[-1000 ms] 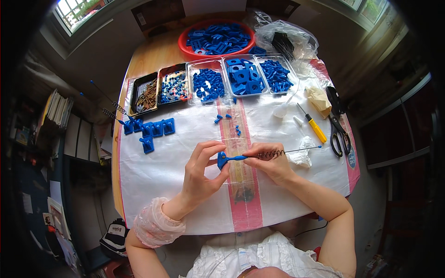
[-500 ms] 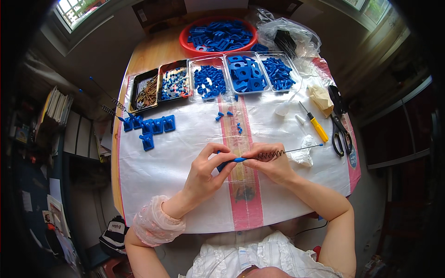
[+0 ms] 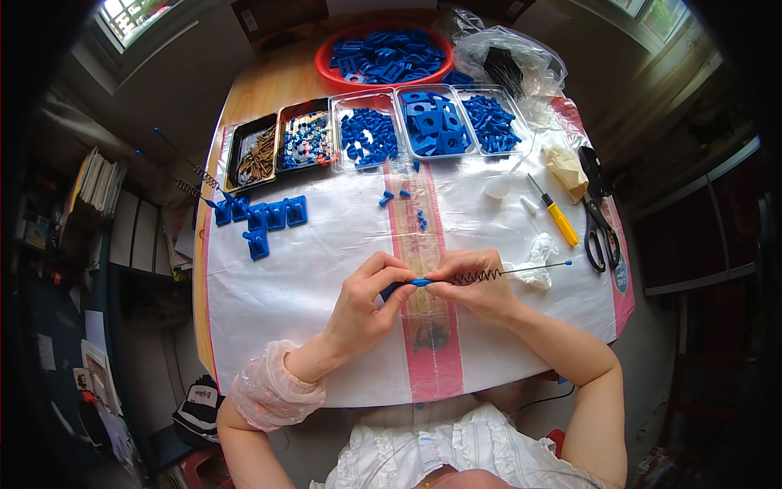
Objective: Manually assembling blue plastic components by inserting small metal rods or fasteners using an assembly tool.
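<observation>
At mid-frame, the left hand (image 3: 368,300) pinches a blue fitting (image 3: 421,282); the right hand (image 3: 479,295) grips a black coil spring (image 3: 489,275).

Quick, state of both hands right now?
Left hand: closed, holding the blue part.
Right hand: closed, holding the black spring.
</observation>
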Action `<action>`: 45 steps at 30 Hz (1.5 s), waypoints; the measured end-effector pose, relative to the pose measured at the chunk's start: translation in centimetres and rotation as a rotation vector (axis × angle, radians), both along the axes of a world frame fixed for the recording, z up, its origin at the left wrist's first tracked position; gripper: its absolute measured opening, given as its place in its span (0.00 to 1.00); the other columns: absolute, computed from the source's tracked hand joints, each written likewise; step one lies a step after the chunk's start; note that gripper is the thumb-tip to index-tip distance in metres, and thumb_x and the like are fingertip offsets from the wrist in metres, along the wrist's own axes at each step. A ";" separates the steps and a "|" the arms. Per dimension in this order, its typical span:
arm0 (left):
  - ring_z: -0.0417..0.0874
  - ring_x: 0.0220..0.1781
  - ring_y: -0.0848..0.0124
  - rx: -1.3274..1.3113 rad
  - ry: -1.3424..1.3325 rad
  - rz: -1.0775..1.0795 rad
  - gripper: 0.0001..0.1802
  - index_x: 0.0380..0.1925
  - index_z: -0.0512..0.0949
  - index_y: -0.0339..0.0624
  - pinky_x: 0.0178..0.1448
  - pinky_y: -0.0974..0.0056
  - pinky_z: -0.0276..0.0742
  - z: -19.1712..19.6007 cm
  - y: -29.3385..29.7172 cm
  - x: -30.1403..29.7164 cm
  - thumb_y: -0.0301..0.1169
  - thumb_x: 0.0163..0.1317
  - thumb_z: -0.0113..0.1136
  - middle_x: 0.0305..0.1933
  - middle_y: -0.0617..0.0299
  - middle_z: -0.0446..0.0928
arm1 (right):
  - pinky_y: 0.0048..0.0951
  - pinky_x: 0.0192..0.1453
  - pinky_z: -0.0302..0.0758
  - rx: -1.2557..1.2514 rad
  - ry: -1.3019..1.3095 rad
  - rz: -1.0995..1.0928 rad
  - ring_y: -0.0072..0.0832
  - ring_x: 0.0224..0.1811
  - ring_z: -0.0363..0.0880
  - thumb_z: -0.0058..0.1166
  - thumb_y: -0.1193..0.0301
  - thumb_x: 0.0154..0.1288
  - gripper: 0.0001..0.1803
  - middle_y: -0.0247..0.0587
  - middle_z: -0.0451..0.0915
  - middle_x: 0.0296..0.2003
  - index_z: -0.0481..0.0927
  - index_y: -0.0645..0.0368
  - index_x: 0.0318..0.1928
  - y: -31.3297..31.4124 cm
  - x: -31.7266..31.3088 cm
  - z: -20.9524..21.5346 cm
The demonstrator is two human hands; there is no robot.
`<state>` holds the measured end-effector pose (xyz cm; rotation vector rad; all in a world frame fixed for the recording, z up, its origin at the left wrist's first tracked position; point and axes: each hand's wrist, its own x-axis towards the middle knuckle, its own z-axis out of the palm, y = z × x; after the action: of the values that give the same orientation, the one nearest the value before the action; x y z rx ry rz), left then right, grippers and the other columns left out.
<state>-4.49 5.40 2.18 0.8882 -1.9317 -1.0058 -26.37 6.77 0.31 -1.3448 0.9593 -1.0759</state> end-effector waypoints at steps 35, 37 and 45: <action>0.83 0.34 0.75 0.240 0.063 -0.054 0.05 0.38 0.82 0.29 0.37 0.73 0.80 -1.0 0.0 0.3 0.15 0.63 0.61 0.39 0.59 0.75 | 0.15 0.33 0.69 0.074 -0.015 0.008 0.10 0.32 0.74 0.67 0.81 0.60 0.04 0.28 0.80 0.30 0.88 0.66 0.36 0.2 0.3 0.1; 0.83 0.34 0.75 0.257 0.080 -0.059 0.05 0.38 0.82 0.29 0.37 0.73 0.81 -0.8 0.1 0.2 0.15 0.63 0.61 0.38 0.59 0.75 | 0.15 0.33 0.69 0.068 -0.024 0.009 0.09 0.32 0.74 0.67 0.81 0.60 0.04 0.28 0.80 0.30 0.88 0.66 0.36 0.2 0.3 -0.1; 0.83 0.36 0.75 0.427 0.116 -0.104 0.04 0.39 0.82 0.30 0.38 0.72 0.85 -0.7 -0.2 0.4 0.20 0.66 0.60 0.40 0.61 0.75 | 0.14 0.33 0.68 0.073 -0.005 0.015 0.09 0.32 0.74 0.66 0.80 0.61 0.04 0.27 0.80 0.30 0.87 0.67 0.37 0.2 0.3 0.1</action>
<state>-4.07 5.22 1.51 0.9427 -1.7070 -1.5341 -26.11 6.97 0.43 -1.2870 0.9743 -1.0239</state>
